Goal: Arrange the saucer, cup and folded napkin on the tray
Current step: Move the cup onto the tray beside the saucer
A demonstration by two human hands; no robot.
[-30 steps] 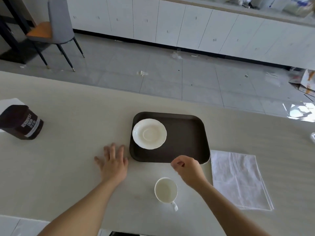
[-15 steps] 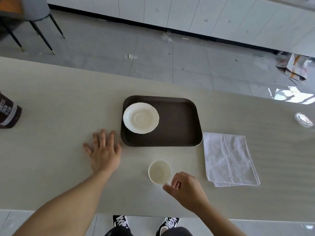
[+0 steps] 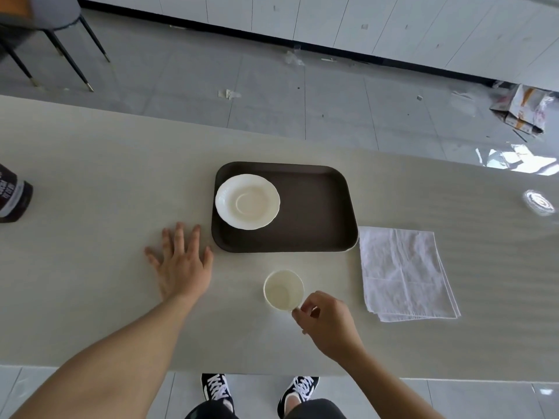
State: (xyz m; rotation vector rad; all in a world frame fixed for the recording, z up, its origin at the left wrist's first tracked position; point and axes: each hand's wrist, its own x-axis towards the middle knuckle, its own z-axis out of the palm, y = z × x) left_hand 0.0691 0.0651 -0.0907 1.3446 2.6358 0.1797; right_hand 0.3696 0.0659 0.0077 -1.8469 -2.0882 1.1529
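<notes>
Saucer (image 3: 247, 201), one, sits in the left half of the one tray (image 3: 314, 207). One cup (image 3: 283, 290) stands on the counter (image 3: 90, 176) near the tray's front edge, right hand (image 3: 328, 323) fingers pinched at its handle side. One napkin (image 3: 403, 272) lies right of the tray. Left hand (image 3: 181, 264) rests flat, fingers spread.

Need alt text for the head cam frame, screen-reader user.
A person's right hand pinches the handle side of a small white cup standing on a pale table, while the left hand lies flat beside a dark brown rectangular tray. A white scalloped saucer sits in the tray's left half; a folded white cloth napkin lies right of the tray.
</notes>
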